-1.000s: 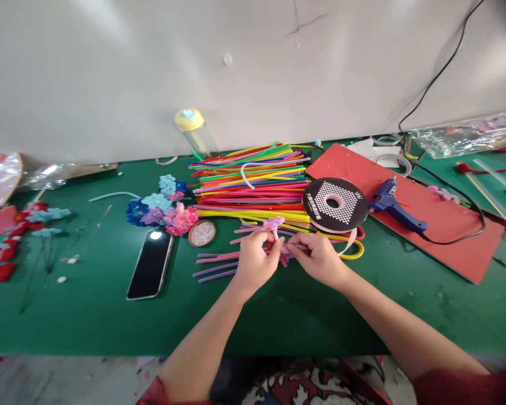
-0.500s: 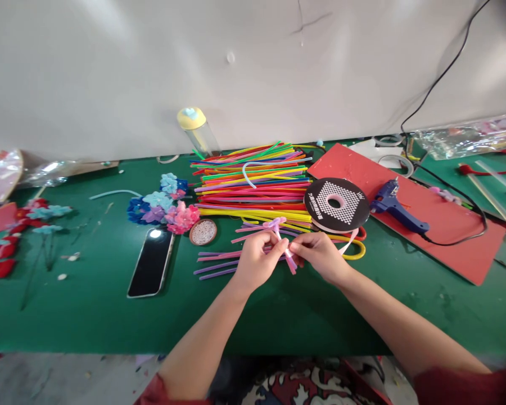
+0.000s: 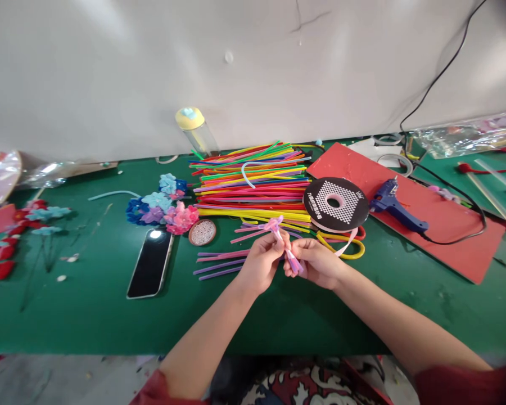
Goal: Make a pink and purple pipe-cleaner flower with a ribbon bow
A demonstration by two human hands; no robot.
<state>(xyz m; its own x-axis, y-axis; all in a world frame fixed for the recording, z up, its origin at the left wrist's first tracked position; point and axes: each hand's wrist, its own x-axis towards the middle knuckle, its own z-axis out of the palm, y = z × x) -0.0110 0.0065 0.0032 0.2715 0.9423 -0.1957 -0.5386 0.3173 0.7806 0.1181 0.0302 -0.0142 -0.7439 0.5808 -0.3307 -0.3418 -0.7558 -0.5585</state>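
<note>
My left hand point(image 3: 260, 263) and my right hand point(image 3: 317, 262) meet over the green table point(image 3: 88, 315), both pinched on a small pink and purple pipe-cleaner flower point(image 3: 283, 242). Its looped head rises above my left fingers, and its stem ends hang between the two hands. Just beyond them lies a big pile of coloured pipe cleaners point(image 3: 253, 183). A few loose pink and purple ones point(image 3: 219, 264) lie left of my left hand.
A black ribbon spool point(image 3: 335, 203) and a blue glue gun point(image 3: 395, 207) sit on a red board point(image 3: 447, 225) at the right. A phone point(image 3: 150, 262), a small round tin point(image 3: 202, 232) and finished flowers point(image 3: 162, 207) lie left. A clear tube point(image 3: 196, 132) stands by the wall.
The stem ends have swung from under my left hand down toward my right hand. My right hand has drawn slightly nearer and lower; the flower head tilts more to the left.
</note>
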